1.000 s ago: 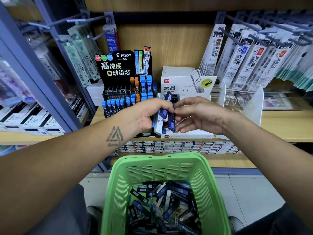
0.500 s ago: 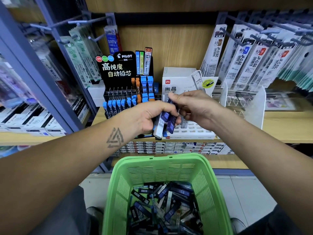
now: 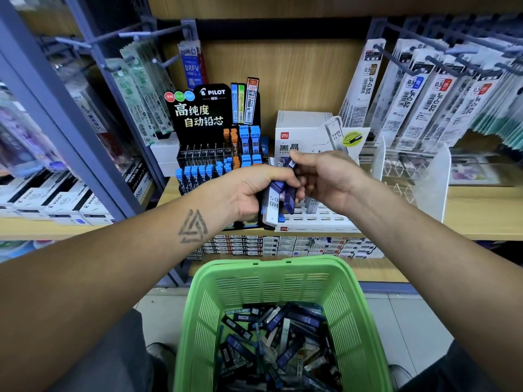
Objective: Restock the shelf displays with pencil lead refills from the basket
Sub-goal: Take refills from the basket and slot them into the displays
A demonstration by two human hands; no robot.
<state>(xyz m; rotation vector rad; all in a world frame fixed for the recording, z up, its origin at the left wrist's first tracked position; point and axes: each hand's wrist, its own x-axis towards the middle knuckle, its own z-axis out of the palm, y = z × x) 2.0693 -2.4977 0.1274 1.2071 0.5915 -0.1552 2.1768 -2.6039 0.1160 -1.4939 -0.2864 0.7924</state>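
Refills [image 3: 278,193]: small flat plastic cases, judged light, stiff and a bit slick, best pinched by the long edges near one end so the other end can drop into a slot. Left hand [image 3: 249,190] curled round a small bunch, at least three showing (one white case marked HB 0.5, two dark blue ones), held just in front of the white tray [image 3: 317,219] on the shelf [image 3: 481,210]. Right hand [image 3: 325,176] pinching the top end of one dark blue case [image 3: 291,163] between thumb and fingertips, drawing it upward out of the bunch by the look of it. Many more lying loose and jumbled in the one green basket [image 3: 203,321] below, too tangled for a count (dozens, at a guess). Two displays on the shelf: the black Pilot stand [image 3: 203,108] to the left, partly filled with blue-capped and orange-capped cases, and the white tray to the right with most slots bare and at least one case standing in it. Thin shells likely to crack if squeezed hard, so a light grip advisable. Bunch prone to fanning and slipping while one is pulled free.
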